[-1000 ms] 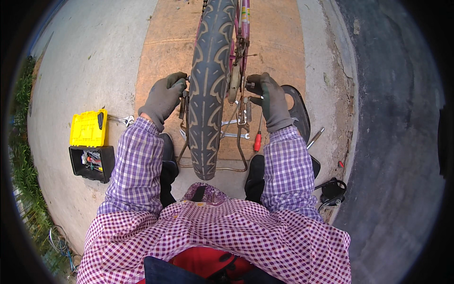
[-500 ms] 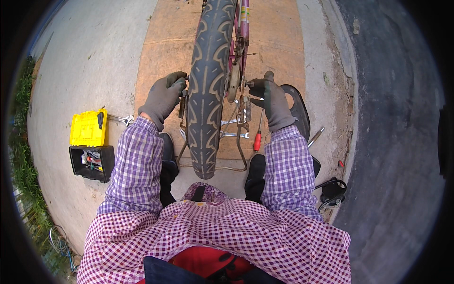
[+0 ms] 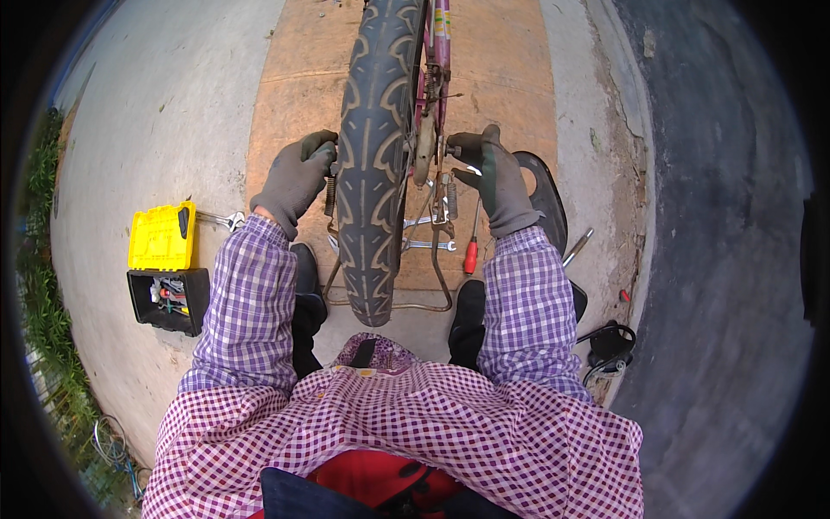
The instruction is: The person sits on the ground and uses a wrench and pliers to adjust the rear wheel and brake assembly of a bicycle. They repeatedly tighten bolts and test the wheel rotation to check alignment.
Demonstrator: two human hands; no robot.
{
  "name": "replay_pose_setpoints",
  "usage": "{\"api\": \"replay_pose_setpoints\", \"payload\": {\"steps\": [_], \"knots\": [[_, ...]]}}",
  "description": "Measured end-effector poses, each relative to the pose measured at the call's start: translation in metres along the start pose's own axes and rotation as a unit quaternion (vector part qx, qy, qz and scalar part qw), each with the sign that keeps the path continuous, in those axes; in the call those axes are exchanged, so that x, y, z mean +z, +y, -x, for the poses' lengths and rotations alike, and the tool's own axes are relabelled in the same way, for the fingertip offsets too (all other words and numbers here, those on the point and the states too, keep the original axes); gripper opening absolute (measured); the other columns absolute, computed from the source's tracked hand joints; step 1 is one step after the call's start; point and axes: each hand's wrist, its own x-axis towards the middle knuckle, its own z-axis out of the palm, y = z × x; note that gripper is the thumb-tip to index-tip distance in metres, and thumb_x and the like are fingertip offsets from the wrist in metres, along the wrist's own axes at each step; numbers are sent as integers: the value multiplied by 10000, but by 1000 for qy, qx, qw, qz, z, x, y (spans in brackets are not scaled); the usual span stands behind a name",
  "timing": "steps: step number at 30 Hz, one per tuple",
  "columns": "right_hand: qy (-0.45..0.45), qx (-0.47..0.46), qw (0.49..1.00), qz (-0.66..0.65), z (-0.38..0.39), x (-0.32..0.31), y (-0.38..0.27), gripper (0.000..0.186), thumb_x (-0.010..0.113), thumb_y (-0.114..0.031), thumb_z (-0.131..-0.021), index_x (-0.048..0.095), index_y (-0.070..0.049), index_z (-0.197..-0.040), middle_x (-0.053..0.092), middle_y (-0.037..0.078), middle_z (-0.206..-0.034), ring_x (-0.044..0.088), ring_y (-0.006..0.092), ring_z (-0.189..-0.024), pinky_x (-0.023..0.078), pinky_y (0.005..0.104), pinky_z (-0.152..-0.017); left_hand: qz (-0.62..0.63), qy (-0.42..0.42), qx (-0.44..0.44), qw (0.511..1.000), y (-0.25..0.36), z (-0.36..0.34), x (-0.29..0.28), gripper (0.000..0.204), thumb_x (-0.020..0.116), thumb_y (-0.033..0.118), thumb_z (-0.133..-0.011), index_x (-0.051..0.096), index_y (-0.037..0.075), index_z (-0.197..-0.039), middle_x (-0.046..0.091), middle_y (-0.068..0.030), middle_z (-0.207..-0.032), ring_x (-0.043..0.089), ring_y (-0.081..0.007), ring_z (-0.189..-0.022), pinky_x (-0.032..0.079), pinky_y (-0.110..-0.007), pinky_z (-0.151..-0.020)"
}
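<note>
A bicycle's rear wheel stands upright between my arms, its black tyre (image 3: 373,173) worn pale along the tread. Both hands wear dark grey gloves. At the wheel's left side, my left hand (image 3: 296,180) is closed with its fingertips on the axle end, partly hidden by the tyre. On the other side my right hand (image 3: 503,183) pinches the axle nut (image 3: 453,151), its lower fingers slightly apart. Beside the wheel run the pink frame (image 3: 442,52) and a rusty metal kickstand (image 3: 443,272). Wrenches (image 3: 430,246) and a red-handled screwdriver (image 3: 471,257) lie on the ground near my right hand.
On the left is an open toolbox with a yellow lid (image 3: 162,238), an adjustable wrench (image 3: 226,220) beside it. To the right lie a black chain guard (image 3: 546,203), a metal tube (image 3: 577,248) and a black pump-like item (image 3: 610,346). My shoes flank the wheel.
The tyre has shifted a little to the left, tilting slightly. Both hands moved a small way left with it, their fingers staying at the axle ends.
</note>
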Motion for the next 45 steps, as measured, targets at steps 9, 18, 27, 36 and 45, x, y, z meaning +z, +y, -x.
{"api": "replay_pose_setpoints", "payload": {"steps": [9, 18, 27, 36, 45], "knots": [[6, 65, 998, -22, 0, -2, -7, 631, 374, -516, -1078, 673, 19, -1224, 656, 164, -1292, 595, 288, -1262, 538, 375, -996, 67, 20, 15, 997, -11, 0, 6, 480, 570, 274, -1012, 584, -40, -1374, 702, -154, -1203, 670, -206, -1047, 520, -331, -889], [-74, 39, 997, 6, 3, -11, -2, 385, 666, -192, -939, 632, 1, -1270, 664, 114, -1232, 616, 186, -1143, 520, 340, -969, 140, 9, -24, 990, -30, -12, 4, 466, 581, 275, -1014, 604, -64, -1334, 694, -183, -1238, 659, -242, -1114, 496, -337, -952], [-48, -53, 996, 61, 2, -17, 3, 478, 639, -65, -844, 610, -4, -1317, 659, 109, -1236, 623, 179, -1103, 512, 307, -961, 156, 5, -24, 987, -29, -12, 6, 499, 581, 293, -1015, 579, -57, -1371, 670, -199, -1293, 644, -257, -1174, 483, -337, -991], [-94, 55, 982, 156, 1, -17, -4, 509, 598, -16, -836, 592, -6, -1345, 639, 121, -1291, 616, 198, -1161, 521, 341, -990, 149, -4, -33, 988, -28, -11, 5, 533, 587, 318, -1018, 557, -57, -1396, 650, -200, -1329, 624, -257, -1210, 468, -340, -1023], [-72, 2, 991, 117, 1, -14, -3, 507, 589, -10, -829, 594, 1, -1336, 643, 132, -1298, 618, 212, -1172, 535, 348, -969, 164, -4, -39, 986, -30, -11, 5, 538, 592, 329, -1021, 556, -49, -1403, 648, -191, -1332, 620, -253, -1214, 468, -338, -1022]]}}
